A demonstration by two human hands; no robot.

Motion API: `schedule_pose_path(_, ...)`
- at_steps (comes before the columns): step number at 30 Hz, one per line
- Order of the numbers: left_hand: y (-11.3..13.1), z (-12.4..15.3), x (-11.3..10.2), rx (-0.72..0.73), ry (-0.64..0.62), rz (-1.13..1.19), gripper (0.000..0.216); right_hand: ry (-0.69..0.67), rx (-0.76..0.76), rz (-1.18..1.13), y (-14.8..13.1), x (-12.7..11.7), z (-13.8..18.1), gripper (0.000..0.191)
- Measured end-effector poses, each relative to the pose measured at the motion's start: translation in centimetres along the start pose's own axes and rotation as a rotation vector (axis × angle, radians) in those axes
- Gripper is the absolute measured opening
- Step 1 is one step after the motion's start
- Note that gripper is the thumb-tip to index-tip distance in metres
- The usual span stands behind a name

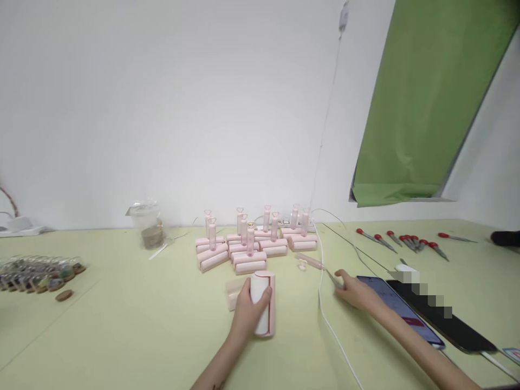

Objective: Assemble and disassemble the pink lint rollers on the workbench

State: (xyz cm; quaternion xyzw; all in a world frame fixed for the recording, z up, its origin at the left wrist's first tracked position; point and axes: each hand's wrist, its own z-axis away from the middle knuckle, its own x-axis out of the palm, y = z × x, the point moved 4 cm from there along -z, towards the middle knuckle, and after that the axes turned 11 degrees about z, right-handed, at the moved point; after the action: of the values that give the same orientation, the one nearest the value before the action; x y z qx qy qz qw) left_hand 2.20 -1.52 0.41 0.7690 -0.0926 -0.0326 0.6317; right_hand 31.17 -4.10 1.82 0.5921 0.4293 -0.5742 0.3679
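My left hand is wrapped round a pink and white lint roller, held on end above the table. A small pale pink piece lies just left of it, partly behind the hand. My right hand grips a thin grey pointed tool, its tip aimed up and left; the rest is hidden by the fingers. Near that tip lie a clear pink tube and a small pink loop piece. Several pink rollers with upright clear handles stand in a cluster behind.
A white cable runs between my hands. At right are a lit phone, a dark phone and several red-ended metal tools. A plastic cup in a bag and small glass jars stand left. The wall rises behind.
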Motion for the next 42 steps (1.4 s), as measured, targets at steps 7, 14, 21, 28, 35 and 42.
schedule_pose_path(7,1.2,0.3,-0.1,0.069,0.039,-0.025,0.031,0.034,-0.313,-0.642,-6.6,-4.1,7.3,0.040)
schedule_pose_path(14,2.1,0.5,0.0,0.116,0.036,0.008,0.027,0.079,-0.382,-0.598,-11.4,-4.2,10.9,0.034)
schedule_pose_path(21,2.5,0.9,0.1,0.184,-0.001,-0.148,0.024,0.036,-0.395,-0.526,-11.1,-4.9,10.8,0.029)
schedule_pose_path(28,2.1,1.1,0.7,0.216,-0.042,-0.149,0.020,0.018,-0.389,-0.730,-12.4,-2.6,11.7,0.031)
schedule_pose_path(35,1.8,1.1,0.5,0.146,0.026,-0.114,0.024,0.110,-0.327,-0.892,-13.3,-1.6,12.3,0.031)
schedule_pose_path(42,0.8,0.8,0.7,0.097,0.078,-0.073,0.026,0.105,-0.299,-0.877,-13.4,-0.7,11.7,0.034)
